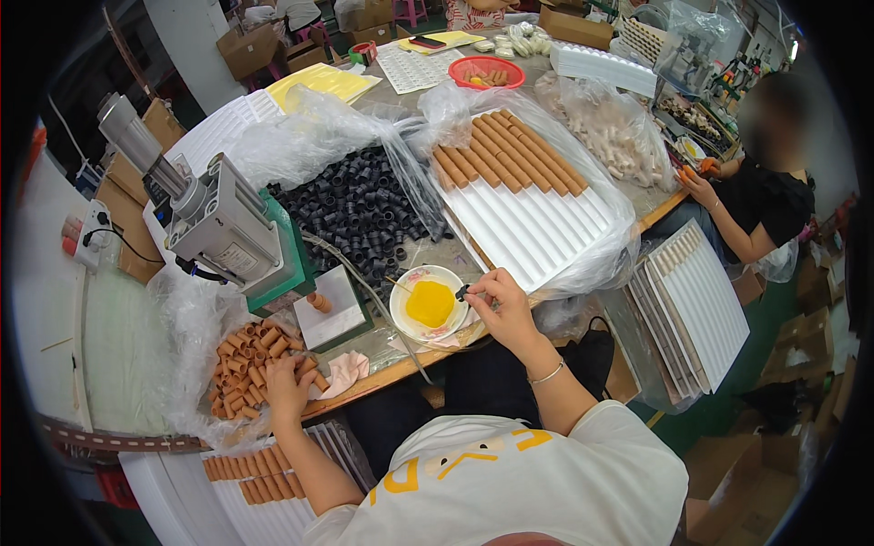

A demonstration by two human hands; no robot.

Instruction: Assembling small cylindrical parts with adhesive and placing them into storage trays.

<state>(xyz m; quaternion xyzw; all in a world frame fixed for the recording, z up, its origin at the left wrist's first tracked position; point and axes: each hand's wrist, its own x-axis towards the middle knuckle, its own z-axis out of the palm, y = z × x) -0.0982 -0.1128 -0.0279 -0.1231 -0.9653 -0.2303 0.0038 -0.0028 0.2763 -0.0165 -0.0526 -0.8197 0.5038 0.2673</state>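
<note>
Between the thumb and fingers of my right hand (499,307) is a small black plastic fitting (462,293), held at the right rim of a white bowl (398,314). Bright yellow paste (430,303) lies in the bowl, and a thin stick leans on its left rim. My left hand (288,386) is at the right side of a heap of short brown tubes (238,364), its fingers curled around a tube (308,366). Part of that grip is hidden. A press (232,237) with a green frame stands beyond, a brown piece (319,302) upright on its base plate (332,318).
Black fittings (350,205) lie heaped behind the bowl. A white grooved tray (519,232) carries rows of brown tubes. Farther back is a red basket (487,73). A hose (364,282) curves beside the bowl. On the right, a co-worker (760,182) sits near stacked trays (683,309).
</note>
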